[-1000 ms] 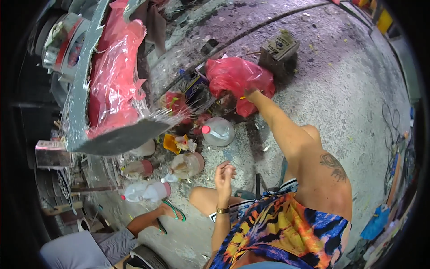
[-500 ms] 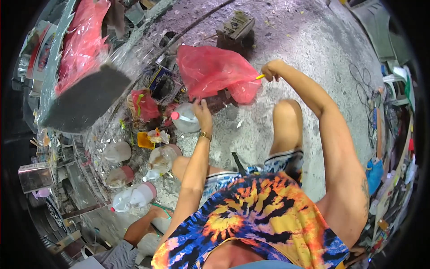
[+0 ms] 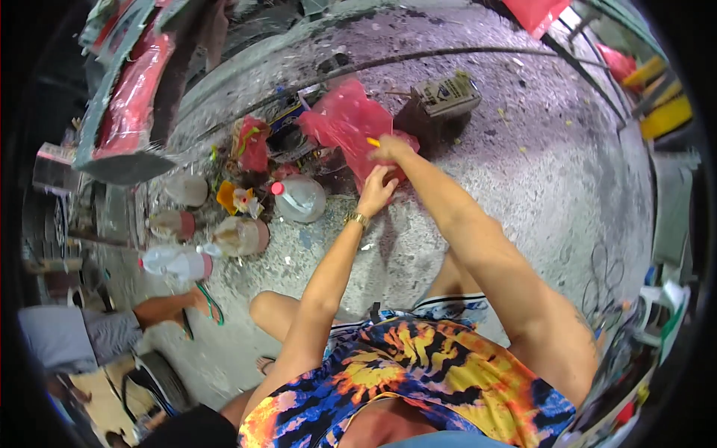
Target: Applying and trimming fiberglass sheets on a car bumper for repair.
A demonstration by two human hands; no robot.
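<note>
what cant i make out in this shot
In the head view:
Rest of the yellow item: hidden by the right hand.
Inside of the red bag: hidden by its folds.
Whether the left hand grips the bag: too small, blurred.
Upper red plastic: cut off by top edge.

The shirt (image 3: 418,362) is tie-dyed, the wristband (image 3: 358,219) gold.

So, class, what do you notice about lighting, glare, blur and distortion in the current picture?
Head view: black corners and bowed lines from the fisheye lens; purplish tint across the far floor, greyer nearer; white glare on the red plastic sheeting, upper left; darkness beside the boxy container, probably shadow; slightly soft edges on the red bag.
</note>
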